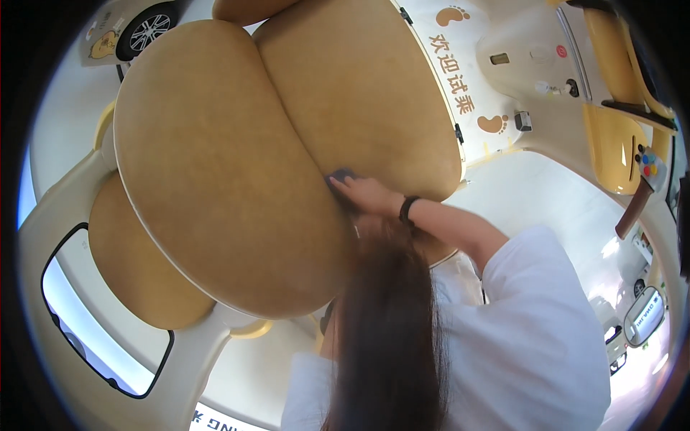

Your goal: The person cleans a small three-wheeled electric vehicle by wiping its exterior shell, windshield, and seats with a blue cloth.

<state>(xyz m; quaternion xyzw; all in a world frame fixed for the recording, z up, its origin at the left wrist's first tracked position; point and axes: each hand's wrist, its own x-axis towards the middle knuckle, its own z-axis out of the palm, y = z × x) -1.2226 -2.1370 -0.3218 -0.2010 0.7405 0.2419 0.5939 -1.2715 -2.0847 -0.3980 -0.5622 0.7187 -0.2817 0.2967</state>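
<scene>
My right hand (pixel 372 195), with a dark band on the wrist, presses a dark cloth (pixel 342 175) onto tan upholstery. It is at the seam between a rounded tan cushion (pixel 215 156) with a white edge and a second tan cushion (pixel 361 91). My fingers lie over the cloth and hide part of it. Long dark hair covers the lower middle of the picture, next to the white sleeve of my right arm. My left hand is not to be made out; only part of the left arm and its sleeve shows beside the hair.
A white panel (pixel 469 59) with brown footprints and writing borders the upper cushion. At the right are a brown-handled lever (pixel 633 210) with coloured buttons, yellow trim (pixel 614 145) and a mirror (pixel 644 317). A tan headrest-like pad (pixel 140 269) and a black-edged window opening lie at the lower left.
</scene>
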